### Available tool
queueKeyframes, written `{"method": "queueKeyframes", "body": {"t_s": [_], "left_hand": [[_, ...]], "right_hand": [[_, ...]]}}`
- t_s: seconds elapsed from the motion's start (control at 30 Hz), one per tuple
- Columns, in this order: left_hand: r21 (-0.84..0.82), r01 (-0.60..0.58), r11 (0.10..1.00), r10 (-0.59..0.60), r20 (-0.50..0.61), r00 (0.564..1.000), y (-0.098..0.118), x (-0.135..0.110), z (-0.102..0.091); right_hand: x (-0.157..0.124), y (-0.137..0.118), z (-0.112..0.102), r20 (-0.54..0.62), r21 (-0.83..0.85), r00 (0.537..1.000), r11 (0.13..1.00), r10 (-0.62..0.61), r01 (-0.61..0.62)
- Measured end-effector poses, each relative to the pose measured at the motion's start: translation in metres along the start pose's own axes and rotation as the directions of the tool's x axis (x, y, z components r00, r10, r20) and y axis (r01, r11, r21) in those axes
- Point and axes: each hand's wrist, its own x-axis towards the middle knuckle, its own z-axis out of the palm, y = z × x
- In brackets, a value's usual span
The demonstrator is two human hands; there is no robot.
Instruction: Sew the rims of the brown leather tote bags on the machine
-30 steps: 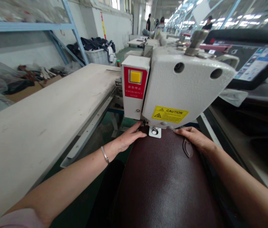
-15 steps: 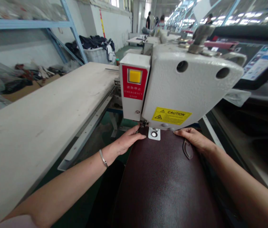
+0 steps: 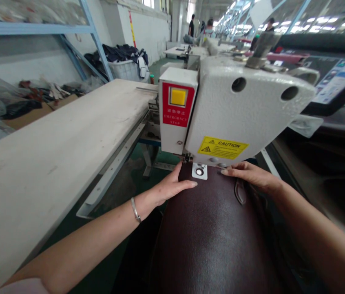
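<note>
A large piece of dark brown leather reaches from the front up under the head of a white sewing machine. My left hand grips its left edge, thumb lying on top and the other fingers at the edge, partly hidden. On the right side my right hand pinches the leather, thumb on top and the remaining fingers out of sight beneath. Between the hands, a small metal plate with a round ring shows on the leather under the machine head. A leather loop stands out near my right hand.
A red-labelled emergency stop box is on the machine's left side. A long pale table stretches along the left, with a metal rail beside it. At the right is a screen. A bin of dark cloth and people stand farther back.
My left thumb has slid right and slightly down over the leather. My right thumb has shifted slightly left, and the leather bulges more. The view has moved a little.
</note>
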Motion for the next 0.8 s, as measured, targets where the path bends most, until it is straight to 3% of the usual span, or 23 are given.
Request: {"method": "queueKeyframes", "body": {"t_s": [0.23, 0.6, 0.8], "left_hand": [[0.016, -0.014, 1.000, 0.014, -0.018, 1.000, -0.002, 0.002, 0.003], [0.005, 0.030, 1.000, -0.029, -0.057, 0.998, -0.004, 0.002, 0.004], [0.022, 0.020, 1.000, -0.018, -0.094, 0.995, -0.003, 0.008, 0.004]], "right_hand": [[0.012, -0.019, 0.009, 0.043, -0.097, 0.999, 0.995, -0.030, 0.035], [0.015, -0.017, 0.010, -0.050, -0.103, 0.995, 0.991, -0.089, 0.083], [0.026, -0.015, 0.008, -0.016, -0.121, 0.992, 0.985, -0.127, 0.124]]}}
